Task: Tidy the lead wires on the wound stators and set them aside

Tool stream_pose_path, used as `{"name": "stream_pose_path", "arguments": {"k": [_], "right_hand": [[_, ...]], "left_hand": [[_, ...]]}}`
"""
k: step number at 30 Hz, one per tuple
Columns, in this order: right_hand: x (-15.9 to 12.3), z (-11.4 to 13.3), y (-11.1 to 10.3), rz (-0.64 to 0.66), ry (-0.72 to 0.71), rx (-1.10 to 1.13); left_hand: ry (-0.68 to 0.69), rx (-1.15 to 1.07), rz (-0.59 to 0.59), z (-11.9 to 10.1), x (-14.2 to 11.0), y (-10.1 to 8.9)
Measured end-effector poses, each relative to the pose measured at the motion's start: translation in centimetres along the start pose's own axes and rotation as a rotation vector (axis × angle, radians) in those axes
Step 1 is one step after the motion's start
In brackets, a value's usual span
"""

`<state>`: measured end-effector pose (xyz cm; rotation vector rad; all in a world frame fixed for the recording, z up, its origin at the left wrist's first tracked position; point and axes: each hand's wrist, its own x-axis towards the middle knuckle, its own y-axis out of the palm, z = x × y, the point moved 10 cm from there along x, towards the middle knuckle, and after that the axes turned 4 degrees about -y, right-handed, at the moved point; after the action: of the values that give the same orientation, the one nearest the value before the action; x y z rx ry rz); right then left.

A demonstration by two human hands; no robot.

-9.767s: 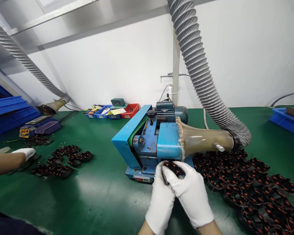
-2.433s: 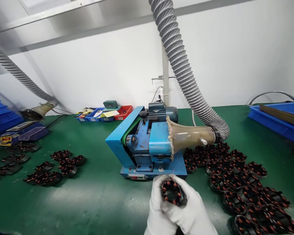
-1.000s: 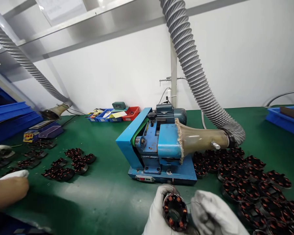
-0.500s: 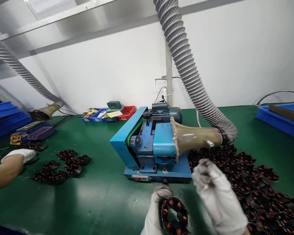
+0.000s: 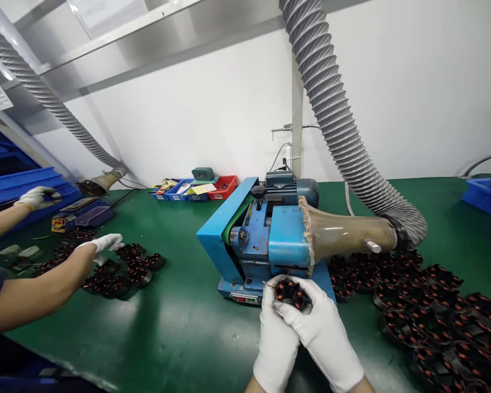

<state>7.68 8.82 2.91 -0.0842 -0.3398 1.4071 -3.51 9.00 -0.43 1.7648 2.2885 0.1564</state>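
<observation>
Both of my hands wear white gloves and close round one black ring-shaped stator with copper windings. My left hand grips it from the left and below. My right hand wraps over its right side. The stator sits just in front of the blue belt grinding machine, close to its lower front edge.
A grey ribbed suction hose with a beige funnel joins the machine's right side. Several stators lie piled at the right. A co-worker's gloved hand reaches over another group of stators at the left. Blue bins stand far right.
My right hand has come back from the right onto the stator, and both hands have carried it up to the machine's front. The co-worker's arm has stretched further over the left pile.
</observation>
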Motion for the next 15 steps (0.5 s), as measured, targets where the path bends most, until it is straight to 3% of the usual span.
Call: {"name": "stream_pose_path", "arguments": {"k": [11, 15], "right_hand": [[1.0, -0.1, -0.3, -0.017, 0.016, 0.05], [-0.3, -0.6, -0.6, -0.022, 0.051, 0.045]], "left_hand": [[-0.06, 0.031, 0.096, 0.7, 1.0, 1.4], [-0.034, 0.099, 0.1, 0.4, -0.4, 0.4]]}}
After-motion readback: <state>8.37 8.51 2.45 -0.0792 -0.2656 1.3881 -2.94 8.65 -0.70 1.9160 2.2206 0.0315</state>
